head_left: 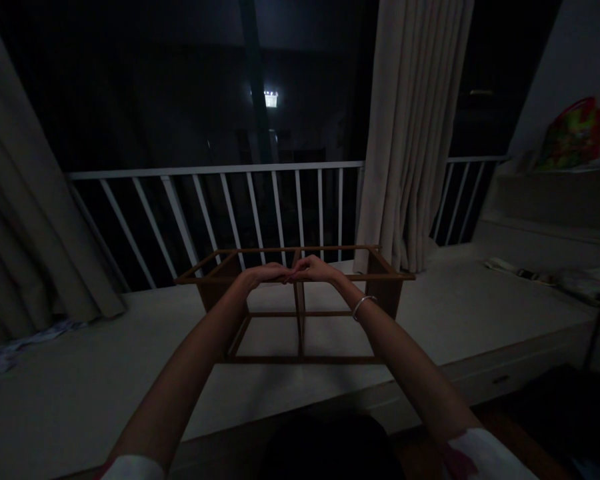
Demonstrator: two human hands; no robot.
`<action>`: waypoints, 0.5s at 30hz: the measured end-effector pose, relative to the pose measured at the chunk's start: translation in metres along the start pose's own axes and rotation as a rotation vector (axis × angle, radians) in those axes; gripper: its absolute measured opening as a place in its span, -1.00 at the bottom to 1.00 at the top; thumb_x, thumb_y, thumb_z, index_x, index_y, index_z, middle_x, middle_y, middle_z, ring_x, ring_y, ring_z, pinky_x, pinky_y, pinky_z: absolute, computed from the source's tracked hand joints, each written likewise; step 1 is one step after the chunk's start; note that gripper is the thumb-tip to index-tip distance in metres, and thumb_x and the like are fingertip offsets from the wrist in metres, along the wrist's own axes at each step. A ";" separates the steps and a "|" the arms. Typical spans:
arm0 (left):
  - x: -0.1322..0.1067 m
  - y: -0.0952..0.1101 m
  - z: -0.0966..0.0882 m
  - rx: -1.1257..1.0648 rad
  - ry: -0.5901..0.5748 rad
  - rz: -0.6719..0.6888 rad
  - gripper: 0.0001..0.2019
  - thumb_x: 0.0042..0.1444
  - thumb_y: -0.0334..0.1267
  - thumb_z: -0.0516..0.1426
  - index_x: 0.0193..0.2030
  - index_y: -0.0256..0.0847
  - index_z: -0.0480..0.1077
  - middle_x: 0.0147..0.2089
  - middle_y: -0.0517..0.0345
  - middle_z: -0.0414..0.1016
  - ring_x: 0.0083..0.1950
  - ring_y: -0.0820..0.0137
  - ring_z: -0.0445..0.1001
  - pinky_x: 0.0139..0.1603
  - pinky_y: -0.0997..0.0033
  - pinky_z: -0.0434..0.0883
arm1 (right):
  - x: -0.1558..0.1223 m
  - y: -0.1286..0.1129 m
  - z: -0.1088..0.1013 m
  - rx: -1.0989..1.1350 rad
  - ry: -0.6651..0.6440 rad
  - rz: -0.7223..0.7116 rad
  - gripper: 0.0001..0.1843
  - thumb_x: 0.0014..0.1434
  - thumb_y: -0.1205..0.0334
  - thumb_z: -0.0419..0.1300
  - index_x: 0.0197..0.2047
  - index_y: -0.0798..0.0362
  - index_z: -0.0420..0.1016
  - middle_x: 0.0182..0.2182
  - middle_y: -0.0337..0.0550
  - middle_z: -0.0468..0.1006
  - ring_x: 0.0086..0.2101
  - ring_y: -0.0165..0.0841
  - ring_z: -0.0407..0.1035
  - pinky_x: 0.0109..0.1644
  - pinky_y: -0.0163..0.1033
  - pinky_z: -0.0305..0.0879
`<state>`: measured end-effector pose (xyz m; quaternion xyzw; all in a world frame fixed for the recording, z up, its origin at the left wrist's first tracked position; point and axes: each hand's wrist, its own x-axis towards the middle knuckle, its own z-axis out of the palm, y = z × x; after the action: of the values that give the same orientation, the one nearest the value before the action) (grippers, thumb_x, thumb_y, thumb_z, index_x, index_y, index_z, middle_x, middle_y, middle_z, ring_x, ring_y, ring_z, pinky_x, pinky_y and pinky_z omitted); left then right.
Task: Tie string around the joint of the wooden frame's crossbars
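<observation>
An open wooden frame (299,313) of thin brown rails stands on a pale ledge, with a centre divider and no panels. My left hand (265,273) and my right hand (313,269) meet at the middle of its top front rail, fingertips nearly touching. Both hands curve down over that rail, but the dim light hides whether the fingers grip it. A thin silver bracelet (363,305) circles my right wrist.
The frame stands on a pale ledge (130,353) before a white balcony railing (215,171). Beige curtains (410,133) hang at both sides. A colourful bag (573,135) and some papers or cloth (555,280) lie at right.
</observation>
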<state>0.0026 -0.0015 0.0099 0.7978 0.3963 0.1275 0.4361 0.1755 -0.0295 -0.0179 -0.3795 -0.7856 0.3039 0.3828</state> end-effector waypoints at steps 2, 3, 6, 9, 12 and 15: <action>-0.003 0.002 0.001 0.001 0.021 -0.001 -0.69 -0.28 -0.04 0.06 -0.59 -0.32 0.34 -0.58 0.20 0.30 -0.50 0.52 0.21 -0.47 0.53 0.11 | 0.000 0.000 -0.001 -0.002 0.005 -0.014 -0.65 -0.27 0.15 0.18 -0.40 0.24 0.42 -0.49 -0.17 0.44 -0.44 -0.45 0.27 -0.37 -0.37 0.16; -0.004 0.002 0.000 0.000 0.028 -0.005 -0.70 -0.27 -0.05 0.05 -0.58 -0.31 0.34 -0.58 0.20 0.30 -0.50 0.52 0.21 -0.48 0.53 0.11 | 0.000 0.001 -0.001 -0.006 0.006 -0.020 -0.65 -0.27 0.15 0.18 -0.40 0.24 0.42 -0.49 -0.17 0.43 -0.44 -0.45 0.27 -0.37 -0.37 0.16; -0.003 0.000 -0.001 0.012 0.043 -0.039 -0.73 -0.27 -0.10 0.05 -0.57 -0.31 0.35 -0.59 0.20 0.30 -0.53 0.52 0.21 -0.51 0.53 0.11 | 0.000 0.002 -0.002 -0.025 0.004 -0.034 -0.65 -0.27 0.14 0.18 -0.41 0.23 0.43 -0.49 -0.17 0.43 -0.44 -0.46 0.27 -0.37 -0.38 0.15; -0.002 -0.002 -0.001 0.027 0.045 -0.034 -0.76 -0.29 -0.14 0.05 -0.56 -0.30 0.34 -0.59 0.22 0.29 -0.53 0.52 0.20 -0.51 0.53 0.11 | 0.000 0.005 -0.002 -0.029 -0.006 -0.043 -0.65 -0.27 0.13 0.18 -0.41 0.22 0.43 -0.48 -0.17 0.44 -0.43 -0.45 0.27 -0.36 -0.38 0.16; -0.004 -0.001 0.000 0.028 0.006 0.022 -0.77 -0.26 -0.13 0.04 -0.55 -0.29 0.34 -0.55 0.23 0.29 -0.50 0.52 0.21 -0.48 0.54 0.12 | 0.001 0.006 -0.001 -0.016 -0.019 -0.032 -0.64 -0.26 0.13 0.18 -0.40 0.22 0.43 -0.48 -0.16 0.44 -0.44 -0.46 0.27 -0.37 -0.38 0.16; -0.007 0.001 0.001 0.047 -0.040 0.061 -0.74 -0.25 -0.10 0.04 -0.54 -0.29 0.33 -0.52 0.21 0.30 -0.44 0.50 0.23 -0.42 0.55 0.14 | 0.001 0.005 -0.001 -0.022 -0.012 -0.020 -0.65 -0.27 0.12 0.17 -0.42 0.23 0.42 -0.51 -0.17 0.43 -0.48 -0.48 0.26 -0.42 -0.39 0.15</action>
<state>-0.0002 -0.0077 0.0110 0.8220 0.3659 0.1155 0.4208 0.1776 -0.0262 -0.0205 -0.3738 -0.7949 0.2936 0.3770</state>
